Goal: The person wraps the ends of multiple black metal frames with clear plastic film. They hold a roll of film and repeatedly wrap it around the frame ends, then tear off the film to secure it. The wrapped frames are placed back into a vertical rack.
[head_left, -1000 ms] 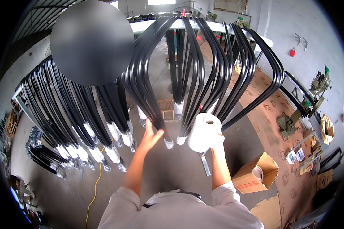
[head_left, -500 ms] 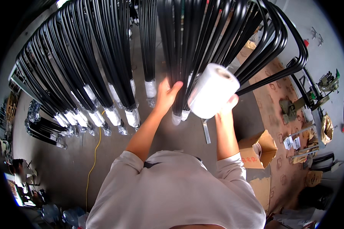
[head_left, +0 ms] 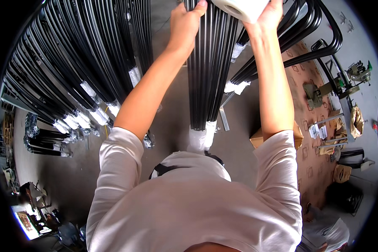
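Observation:
At the top of the head view, my left hand is closed round the left edge of a bundle of black tubes, its thumb lying on the front tubes. A roll of whitish plastic film is in my right hand, pressed close to the bundle's right side. The roll's upper part is cut off by the frame edge. The near ends of this bundle are wrapped in white plastic and hang just in front of my body.
Rows of bent black tubes with wrapped ends hang at the left. More bent tubes reach out at the right. A cardboard box stands by my right arm, and a green-grey machine lies farther right.
Both hands have moved up and away from my body, the right carrying the film roll. My left hand has closed on the tube bundle, whose wrapped ends now hang closer to me.

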`<state>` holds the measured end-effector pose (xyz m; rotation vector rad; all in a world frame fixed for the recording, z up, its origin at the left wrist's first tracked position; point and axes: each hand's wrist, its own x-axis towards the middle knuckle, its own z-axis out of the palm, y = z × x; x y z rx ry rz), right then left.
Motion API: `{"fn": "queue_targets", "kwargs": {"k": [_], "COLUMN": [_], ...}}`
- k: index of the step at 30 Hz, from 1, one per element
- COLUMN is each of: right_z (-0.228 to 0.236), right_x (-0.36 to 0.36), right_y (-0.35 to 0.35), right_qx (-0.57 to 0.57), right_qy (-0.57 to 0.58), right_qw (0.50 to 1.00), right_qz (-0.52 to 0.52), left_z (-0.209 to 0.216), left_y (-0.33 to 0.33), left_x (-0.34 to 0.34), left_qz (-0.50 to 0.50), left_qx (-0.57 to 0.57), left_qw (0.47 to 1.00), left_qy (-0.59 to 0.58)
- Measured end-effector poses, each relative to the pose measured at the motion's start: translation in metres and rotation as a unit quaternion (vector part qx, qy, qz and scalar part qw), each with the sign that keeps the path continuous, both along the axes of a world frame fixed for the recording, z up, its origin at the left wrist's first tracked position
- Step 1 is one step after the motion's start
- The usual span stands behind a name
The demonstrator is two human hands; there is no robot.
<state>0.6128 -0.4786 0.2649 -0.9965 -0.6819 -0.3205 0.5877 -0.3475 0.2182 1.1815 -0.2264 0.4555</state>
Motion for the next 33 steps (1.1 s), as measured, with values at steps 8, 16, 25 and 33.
{"fn": "queue_targets", "kwargs": {"k": [8, 16, 25, 33], "right_z": [-0.072, -0.227, -0.310, -0.294], "right_x": [0.012, 0.010, 0.005, 0.011], "right_y": [-0.023, -0.028, -0.037, -0.023], "right_qx": [0.095, 0.276, 0.212, 0.126], "right_qy": [0.122, 0.330, 0.345, 0.390], "right_qw": [0.986, 0.886, 0.906, 0.901], "right_qz": [0.063, 0.172, 0.123, 0.141], "left_z": [-0.032, -0.117, -0.260, -0.394], "left_y": [0.026, 0.034, 0.045, 0.040], "left_x": [0.025, 0.028, 0.012, -0.009], "left_qz": [0.035, 0.029, -0.137, 0.019], "left_qx": [0.075, 0.160, 0.151, 0.236], "left_qw": [0.996, 0.983, 0.958, 0.957], "left_qy": [0.035, 0.084, 0.201, 0.170]}}
